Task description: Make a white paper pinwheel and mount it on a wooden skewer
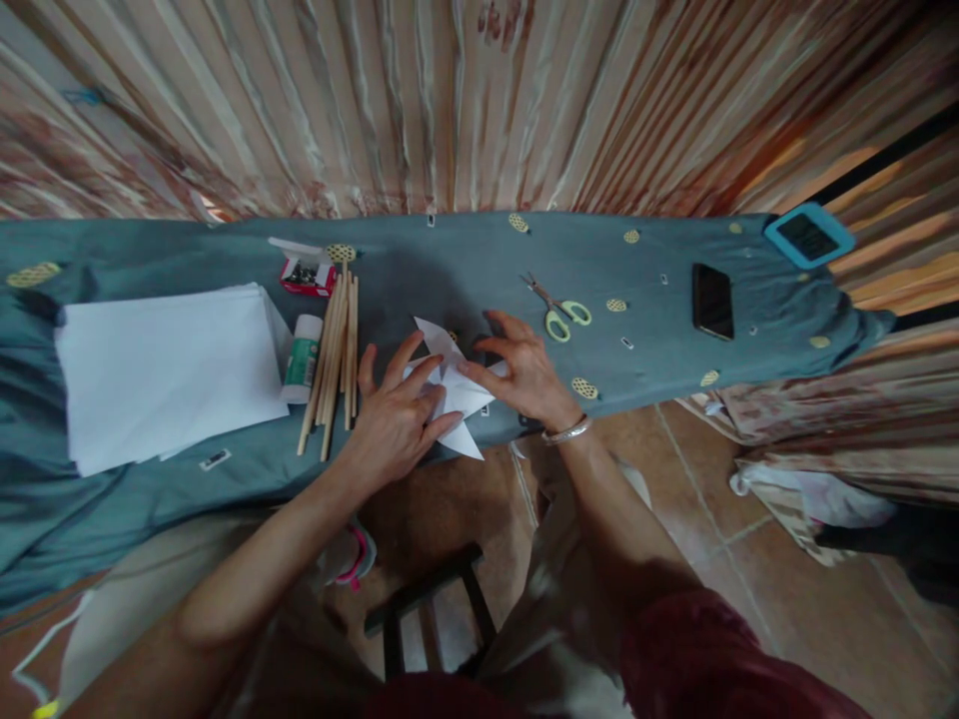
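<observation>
While both press flat on folded white paper [450, 384]: left hand [396, 414] spread | right hand [524, 371] spread, fingertips on fold | wooden sticks [335, 359] just left | scissors [558, 310] near, on surface [465, 262].

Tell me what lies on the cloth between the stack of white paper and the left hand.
In the head view, a glue bottle and a bundle of wooden sticks lie between the paper stack and the left hand.

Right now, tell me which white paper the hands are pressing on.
The small folded white paper with pointed corners, at the table's near edge under both hands, not the flat white sheet stack lying untouched further left.
</observation>
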A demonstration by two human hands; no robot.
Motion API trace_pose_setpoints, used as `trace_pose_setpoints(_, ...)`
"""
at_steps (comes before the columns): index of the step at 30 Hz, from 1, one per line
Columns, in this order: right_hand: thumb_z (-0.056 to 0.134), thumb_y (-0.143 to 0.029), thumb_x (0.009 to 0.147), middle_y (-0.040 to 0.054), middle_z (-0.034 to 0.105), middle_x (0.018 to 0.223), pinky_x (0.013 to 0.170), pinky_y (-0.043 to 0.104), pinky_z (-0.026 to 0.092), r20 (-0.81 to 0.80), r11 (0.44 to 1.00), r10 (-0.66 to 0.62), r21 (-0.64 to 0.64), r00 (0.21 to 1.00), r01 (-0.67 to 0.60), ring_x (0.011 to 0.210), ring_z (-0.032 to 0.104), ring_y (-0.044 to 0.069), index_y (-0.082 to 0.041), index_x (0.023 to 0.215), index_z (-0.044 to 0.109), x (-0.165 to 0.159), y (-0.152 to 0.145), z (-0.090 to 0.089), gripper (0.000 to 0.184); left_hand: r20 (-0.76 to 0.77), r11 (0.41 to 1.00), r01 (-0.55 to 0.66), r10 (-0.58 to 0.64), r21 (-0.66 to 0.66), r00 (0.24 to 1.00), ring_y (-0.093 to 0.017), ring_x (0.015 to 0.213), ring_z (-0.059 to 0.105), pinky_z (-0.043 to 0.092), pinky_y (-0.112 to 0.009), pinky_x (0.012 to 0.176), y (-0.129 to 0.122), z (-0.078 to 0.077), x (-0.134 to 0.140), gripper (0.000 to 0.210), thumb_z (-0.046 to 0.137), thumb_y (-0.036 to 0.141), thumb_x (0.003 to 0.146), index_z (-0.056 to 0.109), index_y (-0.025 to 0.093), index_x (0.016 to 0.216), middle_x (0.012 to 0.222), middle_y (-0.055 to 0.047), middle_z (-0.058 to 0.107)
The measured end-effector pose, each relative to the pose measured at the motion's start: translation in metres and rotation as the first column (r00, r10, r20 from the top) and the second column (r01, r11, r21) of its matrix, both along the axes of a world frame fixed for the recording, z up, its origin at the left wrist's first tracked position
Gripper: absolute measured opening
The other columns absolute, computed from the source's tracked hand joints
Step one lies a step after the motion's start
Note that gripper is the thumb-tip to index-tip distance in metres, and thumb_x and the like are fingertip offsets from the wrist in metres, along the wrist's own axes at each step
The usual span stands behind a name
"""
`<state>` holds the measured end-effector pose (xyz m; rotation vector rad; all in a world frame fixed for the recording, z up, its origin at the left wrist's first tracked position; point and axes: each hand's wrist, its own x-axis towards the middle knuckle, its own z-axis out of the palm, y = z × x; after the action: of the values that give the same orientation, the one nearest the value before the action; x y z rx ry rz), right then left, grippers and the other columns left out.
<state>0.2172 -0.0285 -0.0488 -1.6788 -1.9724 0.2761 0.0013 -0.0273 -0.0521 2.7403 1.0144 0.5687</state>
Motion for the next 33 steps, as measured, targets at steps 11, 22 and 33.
trace_pose_setpoints(11,0.067,-0.046,0.081,0.0182,0.055,0.139,0.106,0.052,0.040,0.040,0.998,0.015,-0.054,0.999,-0.013,0.133,0.048,0.034,-0.014,0.093,0.072,-0.028,0.005,0.000,0.034,0.003,1.000,0.014,-0.014,-0.025,1.000,-0.039,0.142,0.034,0.015,-0.072,0.113,0.001,0.002,0.005,0.038,0.047,0.043,0.096,0.074,0.017,0.100,0.132,-0.015,0.062)
trace_pose_setpoints(22,0.068,-0.041,0.080,0.0118,0.070,0.119,0.101,0.045,0.048,-0.015,0.998,0.051,-0.030,0.999,-0.051,0.117,0.063,0.027,-0.019,0.093,0.074,-0.019,0.013,0.000,0.025,0.026,0.997,-0.074,0.075,-0.039,0.997,-0.036,0.146,0.027,0.012,-0.071,0.114,0.001,0.000,-0.001,0.033,0.048,0.040,0.096,0.076,0.023,0.093,0.142,-0.009,0.056)
trace_pose_setpoints(33,0.068,-0.039,0.080,0.0093,0.073,0.109,0.096,0.042,0.050,0.022,0.995,0.090,-0.049,0.996,-0.089,0.105,0.066,0.027,-0.019,0.087,0.074,-0.016,0.006,0.004,0.021,0.102,0.985,-0.141,0.150,-0.099,0.983,-0.034,0.143,0.031,0.010,-0.068,0.115,0.018,-0.003,0.008,0.029,0.056,0.033,0.090,0.075,0.024,0.070,0.130,-0.003,0.065)
